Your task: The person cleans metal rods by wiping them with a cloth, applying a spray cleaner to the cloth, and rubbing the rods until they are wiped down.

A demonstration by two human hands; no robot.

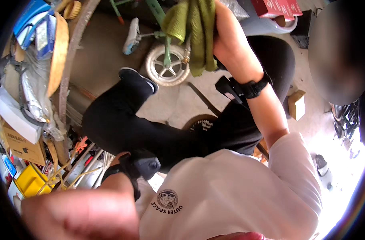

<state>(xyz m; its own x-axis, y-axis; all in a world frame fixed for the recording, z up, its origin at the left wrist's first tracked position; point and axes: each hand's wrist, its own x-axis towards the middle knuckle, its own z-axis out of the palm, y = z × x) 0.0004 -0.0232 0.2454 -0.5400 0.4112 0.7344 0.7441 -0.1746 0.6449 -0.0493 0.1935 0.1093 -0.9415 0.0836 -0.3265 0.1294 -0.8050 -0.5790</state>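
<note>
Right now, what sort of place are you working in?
Probably a cluttered bicycle repair shop or garage. A small green bicycle stands on the concrete floor, tools and cardboard boxes crowd the left side, and the right hand holds a green rag.

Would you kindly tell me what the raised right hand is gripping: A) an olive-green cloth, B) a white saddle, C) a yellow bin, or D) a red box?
A: the right hand is closed on an olive-green cloth, which hangs in front of the small bicycle's white wheel.
</note>
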